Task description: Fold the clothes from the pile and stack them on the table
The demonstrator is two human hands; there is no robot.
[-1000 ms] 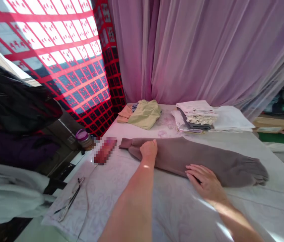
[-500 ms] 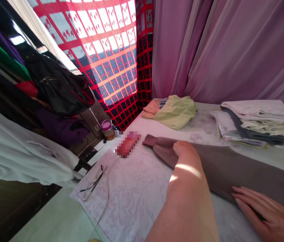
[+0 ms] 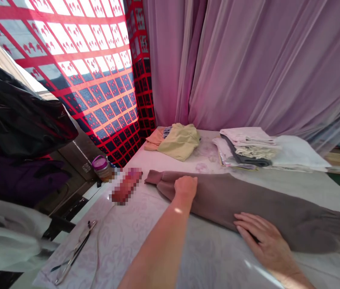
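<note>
A pair of grey-brown sweatpants (image 3: 218,196) lies folded lengthwise across the bed, its ribbed cuff at the left and its gathered waist at the right. My left hand (image 3: 185,187) is closed in a fist on the leg, a little right of the cuff; its fingertips are hidden against the cloth. Flat on the near edge around the middle, my right hand (image 3: 262,237) rests with its fingers stretched out.
Folded yellow-green and orange clothes (image 3: 179,142) lie behind the cuff. A stack of folded laundry (image 3: 245,146) and a white pillow (image 3: 296,152) sit farther right. Toward the left are a blurred red phone-like item (image 3: 127,186), its cable, eyeglasses (image 3: 78,251) and a purple-lidded jar (image 3: 101,166).
The view has swung to the right, bringing the waist end and the pillow into sight. Both hands keep about the same places on the sweatpants.
</note>
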